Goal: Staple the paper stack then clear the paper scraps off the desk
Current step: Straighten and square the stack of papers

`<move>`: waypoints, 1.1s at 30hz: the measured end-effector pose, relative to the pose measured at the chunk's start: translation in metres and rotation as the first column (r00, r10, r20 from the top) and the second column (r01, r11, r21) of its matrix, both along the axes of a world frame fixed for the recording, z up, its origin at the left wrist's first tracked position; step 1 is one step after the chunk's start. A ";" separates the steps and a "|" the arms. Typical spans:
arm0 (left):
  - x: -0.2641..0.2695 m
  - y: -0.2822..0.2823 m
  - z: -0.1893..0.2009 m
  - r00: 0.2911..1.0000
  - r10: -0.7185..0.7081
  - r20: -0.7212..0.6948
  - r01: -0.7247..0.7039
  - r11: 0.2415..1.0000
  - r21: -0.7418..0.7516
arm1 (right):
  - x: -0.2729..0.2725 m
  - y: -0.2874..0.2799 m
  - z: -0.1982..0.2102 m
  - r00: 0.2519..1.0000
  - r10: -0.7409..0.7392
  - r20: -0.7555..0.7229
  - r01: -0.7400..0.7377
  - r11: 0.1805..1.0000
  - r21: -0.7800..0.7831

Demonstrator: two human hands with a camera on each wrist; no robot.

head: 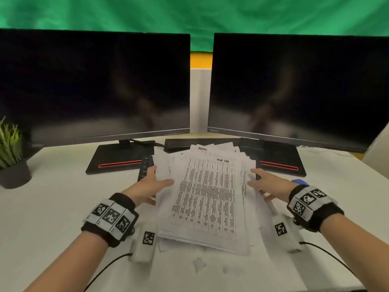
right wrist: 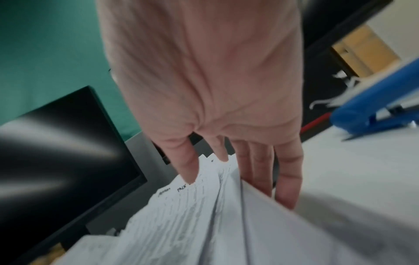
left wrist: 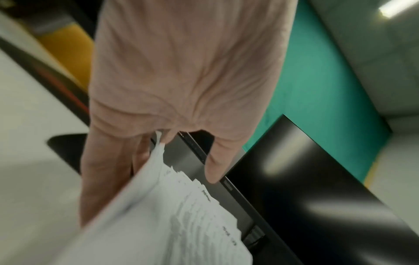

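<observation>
A fanned paper stack (head: 208, 197) with a printed table on top lies at the desk's middle, partly over a black keyboard (head: 146, 165). My left hand (head: 156, 182) holds its left edge, thumb on top and fingers beneath (left wrist: 106, 179). My right hand (head: 260, 183) holds the right edge the same way, with the thumb (right wrist: 186, 166) on the top sheet. The sheets (left wrist: 176, 215) are unevenly aligned at their far ends (right wrist: 192, 215). A blue stapler (head: 300, 182) sits just beyond my right wrist (right wrist: 374, 102). Small white paper scraps (head: 199, 264) lie on the desk in front of the stack.
Two dark monitors (head: 94, 87) (head: 299, 89) stand behind, their black bases (head: 117, 159) (head: 277, 159) flanking the stack. A potted plant (head: 12, 159) is at the far left. Cables trail from both wrist cameras toward the desk's front edge (head: 328, 253).
</observation>
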State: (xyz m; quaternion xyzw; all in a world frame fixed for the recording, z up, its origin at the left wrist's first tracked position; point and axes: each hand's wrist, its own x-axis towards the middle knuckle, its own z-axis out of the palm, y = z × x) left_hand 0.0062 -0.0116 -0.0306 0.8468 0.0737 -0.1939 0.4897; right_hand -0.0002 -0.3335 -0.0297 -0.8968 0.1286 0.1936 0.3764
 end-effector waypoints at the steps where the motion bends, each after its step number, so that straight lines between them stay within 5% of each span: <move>1: 0.001 -0.001 0.000 0.999 0.036 -0.016 -0.037 0.997 -0.067 | -0.001 0.002 0.001 0.999 -0.047 0.006 0.046 0.998 0.052; 4: 0.007 -0.009 -0.001 0.987 0.145 -0.065 -0.157 0.960 -0.231 | 0.002 0.004 -0.005 0.981 -0.193 -0.027 0.195 0.962 0.194; 9: 0.011 -0.027 0.004 0.966 0.246 -0.077 -0.258 0.921 -0.291 | 0.003 0.017 -0.021 0.948 -0.312 0.066 0.285 0.921 0.267; 17: -0.003 -0.038 0.035 0.991 0.091 0.096 -0.048 0.924 -0.380 | -0.003 0.003 -0.020 0.934 -0.353 -0.047 0.343 0.854 0.391; 25: -0.030 -0.048 0.080 0.916 -0.107 0.388 0.226 0.935 -0.274 | -0.015 0.005 -0.009 0.883 -0.403 -0.240 0.449 0.578 0.682; 33: -0.031 -0.046 0.098 0.847 -0.101 0.523 0.235 0.952 -0.198 | -0.025 0.014 0.001 0.907 -0.324 -0.269 0.404 0.492 0.771</move>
